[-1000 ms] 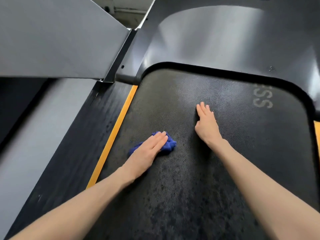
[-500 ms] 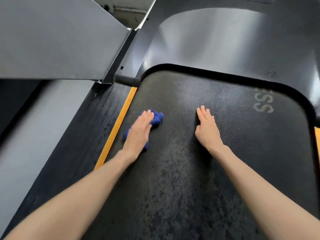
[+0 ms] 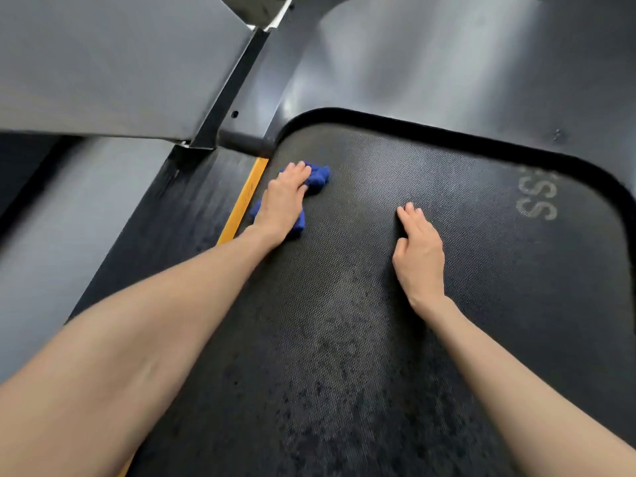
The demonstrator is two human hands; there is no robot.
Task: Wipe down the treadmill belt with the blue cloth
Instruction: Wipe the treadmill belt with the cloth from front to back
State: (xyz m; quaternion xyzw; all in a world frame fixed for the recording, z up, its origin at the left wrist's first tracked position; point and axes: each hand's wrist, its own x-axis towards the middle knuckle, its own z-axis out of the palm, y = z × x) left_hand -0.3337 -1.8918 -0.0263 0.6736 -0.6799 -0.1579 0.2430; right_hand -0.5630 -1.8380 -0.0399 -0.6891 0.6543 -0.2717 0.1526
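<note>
The black textured treadmill belt (image 3: 361, 339) fills the middle of the view, with darker damp-looking blotches on its near part. A crumpled blue cloth (image 3: 318, 177) lies on the belt's far left corner. My left hand (image 3: 284, 201) presses flat on the cloth with straight fingers; the cloth shows beyond the fingertips and beside the wrist. My right hand (image 3: 418, 253) rests flat on the bare belt near its middle, fingers together and pointing away from me.
A yellow stripe (image 3: 242, 204) runs along the belt's left edge, with a black side rail (image 3: 165, 228) beside it. The grey motor cover (image 3: 447, 63) curves around the belt's far end. A grey upright (image 3: 103, 63) slants at the upper left. Faded white letters (image 3: 538, 201) mark the belt's right side.
My left hand has slid the cloth away from me and leftward, from mid-belt to the far left corner by the yellow stripe. My right hand has stayed in place.
</note>
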